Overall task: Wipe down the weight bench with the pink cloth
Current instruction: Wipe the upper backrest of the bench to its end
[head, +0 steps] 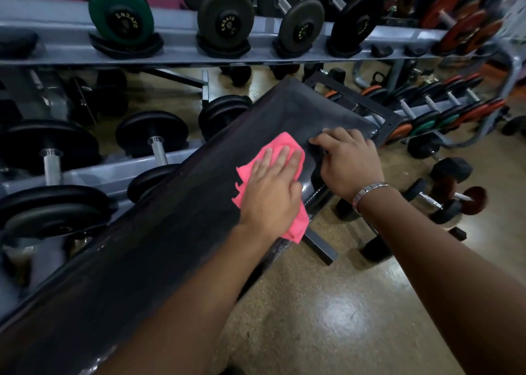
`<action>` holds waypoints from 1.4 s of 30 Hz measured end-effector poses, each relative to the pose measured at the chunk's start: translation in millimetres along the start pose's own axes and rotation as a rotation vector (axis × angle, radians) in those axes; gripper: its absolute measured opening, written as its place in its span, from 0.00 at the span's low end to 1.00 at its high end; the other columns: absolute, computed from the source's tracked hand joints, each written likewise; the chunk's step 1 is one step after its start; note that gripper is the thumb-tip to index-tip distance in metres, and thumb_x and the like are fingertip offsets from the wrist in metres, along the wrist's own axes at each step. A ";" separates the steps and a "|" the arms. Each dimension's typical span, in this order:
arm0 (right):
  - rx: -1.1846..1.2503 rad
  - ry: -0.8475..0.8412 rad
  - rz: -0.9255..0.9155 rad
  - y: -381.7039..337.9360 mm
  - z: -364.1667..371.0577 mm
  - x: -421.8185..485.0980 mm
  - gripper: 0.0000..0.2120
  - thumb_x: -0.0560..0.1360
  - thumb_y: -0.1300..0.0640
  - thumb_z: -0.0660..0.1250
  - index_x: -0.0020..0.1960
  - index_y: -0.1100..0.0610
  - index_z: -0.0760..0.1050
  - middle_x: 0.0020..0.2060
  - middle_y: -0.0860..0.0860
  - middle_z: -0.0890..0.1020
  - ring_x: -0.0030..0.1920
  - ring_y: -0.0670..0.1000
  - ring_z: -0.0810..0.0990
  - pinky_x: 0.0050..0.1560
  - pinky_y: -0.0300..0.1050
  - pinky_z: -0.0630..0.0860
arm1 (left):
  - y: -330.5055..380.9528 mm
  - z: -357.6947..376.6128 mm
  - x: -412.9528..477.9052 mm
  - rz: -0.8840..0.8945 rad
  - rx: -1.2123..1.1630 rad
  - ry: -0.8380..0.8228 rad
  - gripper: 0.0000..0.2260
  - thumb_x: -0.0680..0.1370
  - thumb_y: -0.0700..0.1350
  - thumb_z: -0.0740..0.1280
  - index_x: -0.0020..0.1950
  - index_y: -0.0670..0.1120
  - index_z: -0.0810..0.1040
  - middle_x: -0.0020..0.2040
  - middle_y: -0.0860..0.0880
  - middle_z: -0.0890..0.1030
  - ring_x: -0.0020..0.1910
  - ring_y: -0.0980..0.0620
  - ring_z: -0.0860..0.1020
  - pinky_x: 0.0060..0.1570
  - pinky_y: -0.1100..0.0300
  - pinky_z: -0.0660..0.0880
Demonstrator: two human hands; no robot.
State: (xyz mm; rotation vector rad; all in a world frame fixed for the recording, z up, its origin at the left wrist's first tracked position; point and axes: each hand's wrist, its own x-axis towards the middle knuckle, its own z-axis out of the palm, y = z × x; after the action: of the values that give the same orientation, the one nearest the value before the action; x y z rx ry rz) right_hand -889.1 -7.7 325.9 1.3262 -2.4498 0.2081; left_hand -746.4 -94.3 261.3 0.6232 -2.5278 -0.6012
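Left hand (271, 192) lay palm down, fingers (280, 158) straight and close together, pointing away, flat over the pink cloth (273, 146), which showed beyond the fingertips and beside the wrist. Right hand (348, 161) curled, knuckles up, fingertips hooked over the weight bench (159, 232) edge, just beside the left fingertips. Both forearms bare and extended; bracelet (367, 192) on right wrist.

"ENSAYO" on the end caps of the green dumbbell (121, 18) and grey dumbbell (225, 15).
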 end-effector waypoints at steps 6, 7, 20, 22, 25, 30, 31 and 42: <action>-0.003 0.052 0.006 -2.3 0.8 -4.4 0.14 0.77 0.47 0.60 0.59 0.47 0.77 0.61 0.48 0.79 0.59 0.58 0.74 0.55 0.55 0.71 | -36.4 -8.4 -2.0 0.252 0.002 -0.073 0.28 0.78 0.51 0.51 0.80 0.52 0.64 0.80 0.50 0.63 0.82 0.48 0.55 0.81 0.53 0.48; -0.019 0.052 0.010 -5.3 1.2 -3.3 0.14 0.77 0.45 0.60 0.58 0.47 0.77 0.59 0.49 0.79 0.58 0.58 0.75 0.55 0.54 0.71 | -39.2 -10.5 7.5 0.196 -0.005 -0.048 0.29 0.78 0.52 0.50 0.80 0.52 0.64 0.80 0.50 0.63 0.82 0.48 0.56 0.81 0.53 0.48; -0.037 0.062 0.025 -6.7 3.9 -2.3 0.13 0.77 0.48 0.58 0.57 0.47 0.77 0.59 0.47 0.80 0.57 0.57 0.76 0.59 0.54 0.70 | -55.8 -19.9 19.9 0.036 -0.101 0.013 0.28 0.78 0.46 0.54 0.79 0.53 0.66 0.80 0.50 0.63 0.82 0.49 0.54 0.81 0.56 0.46; -0.033 0.070 0.025 -4.6 4.7 -4.3 0.13 0.77 0.48 0.58 0.57 0.47 0.77 0.58 0.47 0.80 0.57 0.57 0.76 0.59 0.54 0.70 | -55.2 -16.4 7.9 0.147 -0.098 -0.023 0.28 0.78 0.46 0.53 0.79 0.53 0.66 0.80 0.51 0.63 0.82 0.50 0.53 0.81 0.54 0.47; -0.012 0.085 0.017 -4.6 5.8 -5.0 0.13 0.77 0.48 0.59 0.58 0.47 0.78 0.59 0.47 0.80 0.57 0.57 0.76 0.60 0.54 0.70 | -79.0 -27.2 12.2 0.252 -0.077 -0.087 0.29 0.76 0.47 0.52 0.78 0.53 0.68 0.79 0.52 0.64 0.81 0.51 0.56 0.81 0.57 0.48; -0.032 0.069 0.034 -5.3 4.0 -3.5 0.13 0.77 0.47 0.58 0.57 0.47 0.76 0.56 0.48 0.80 0.55 0.56 0.75 0.59 0.54 0.69 | -63.8 -21.1 19.7 0.127 -0.122 -0.018 0.29 0.76 0.48 0.52 0.78 0.54 0.68 0.79 0.50 0.65 0.82 0.49 0.56 0.81 0.55 0.48; -0.022 0.074 0.030 -3.4 4.0 -4.8 0.13 0.77 0.47 0.58 0.58 0.47 0.76 0.56 0.48 0.80 0.56 0.56 0.75 0.59 0.54 0.69 | -66.4 -19.4 12.6 0.185 -0.120 -0.040 0.28 0.77 0.47 0.52 0.78 0.53 0.68 0.79 0.51 0.65 0.82 0.50 0.55 0.81 0.55 0.48; 0.030 0.092 0.029 -1.3 6.5 -6.9 0.13 0.77 0.47 0.60 0.58 0.47 0.78 0.59 0.47 0.80 0.59 0.56 0.75 0.62 0.55 0.68 | -103.3 -36.6 34.6 0.169 -0.118 -0.073 0.28 0.77 0.47 0.54 0.78 0.55 0.68 0.79 0.53 0.64 0.81 0.53 0.57 0.81 0.53 0.50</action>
State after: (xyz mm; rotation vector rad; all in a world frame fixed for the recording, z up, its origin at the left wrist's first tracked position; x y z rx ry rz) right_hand -886.0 -4.9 317.3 1.2655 -2.3989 0.3079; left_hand -721.8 -206.0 249.3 0.3480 -2.5574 -0.7164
